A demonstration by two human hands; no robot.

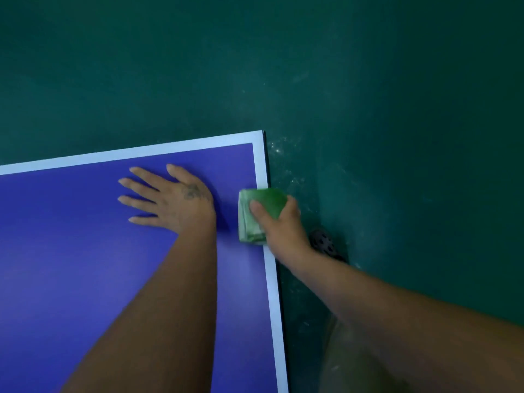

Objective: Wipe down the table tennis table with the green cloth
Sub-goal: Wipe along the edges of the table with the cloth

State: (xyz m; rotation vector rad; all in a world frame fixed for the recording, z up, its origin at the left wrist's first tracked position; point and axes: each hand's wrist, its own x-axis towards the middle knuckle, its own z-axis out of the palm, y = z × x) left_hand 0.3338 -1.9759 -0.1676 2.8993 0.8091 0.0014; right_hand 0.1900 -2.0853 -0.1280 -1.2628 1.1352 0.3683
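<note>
Nearest the lens, two bare forearms, reaching over the table tennis table (71, 265) from its near side. Left hand (175, 199) lies flat on the table's blue top, palm down, fingers straight and spread, holding nothing; bears a small dark marking on its back; sits inside the table's far right corner, in from both white border lines (272, 293). Right hand (280, 225) comes in across the table's right edge, just beside the left hand and apart from it; grips the green cloth (255, 219), thumb pressed on top, other fingers curled round the outer side and mostly hidden. Green cloth folded into a thick pad, resting on the table's right edge, covering the white line there and reaching a little past the edge. Beyond the table on the far and right sides, dark green floor (397, 109), with pale scuffs close to the table's right edge. On that floor, just off the right edge and below the right wrist, a dark perforated object (321, 241), too blurred to tell what.
</note>
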